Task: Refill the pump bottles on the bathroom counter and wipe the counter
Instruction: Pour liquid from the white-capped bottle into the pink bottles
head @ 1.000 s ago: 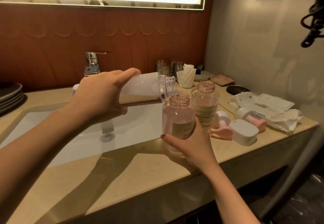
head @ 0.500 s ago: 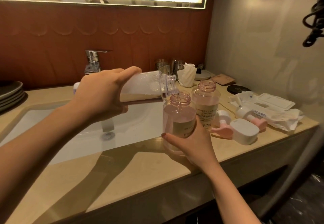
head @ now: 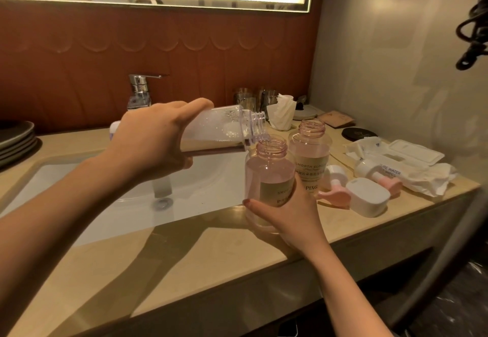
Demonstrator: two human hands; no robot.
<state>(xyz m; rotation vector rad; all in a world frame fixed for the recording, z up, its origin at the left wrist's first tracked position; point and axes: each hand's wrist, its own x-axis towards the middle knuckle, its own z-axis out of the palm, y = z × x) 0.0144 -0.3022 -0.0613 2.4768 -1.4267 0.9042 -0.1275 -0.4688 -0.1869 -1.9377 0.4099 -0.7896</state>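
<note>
Fingers (head: 195, 111) of the left hand (head: 155, 141) curl round the refill bottle (head: 219, 132), thumb along its top, holding it almost flat. Its long axis points right, and its open neck sits just above the mouth of the pink bottle (head: 266, 178), where a thin stream seems to run in. The right hand (head: 285, 210) grips that bottle low down, thumb across the front and the other fingers round its far side. The bottle appears to stand on the counter (head: 211, 257) just right of the sink (head: 118, 199). Liquid reaches near its shoulder, so the fill looks almost done. The next move probably turns on that neck-over-mouth alignment: the left hand tips the refill bottle upright, then shifts it right to the second bottle (head: 311, 152), open just behind. Two pumps (head: 335, 191) lie beside it.
</note>
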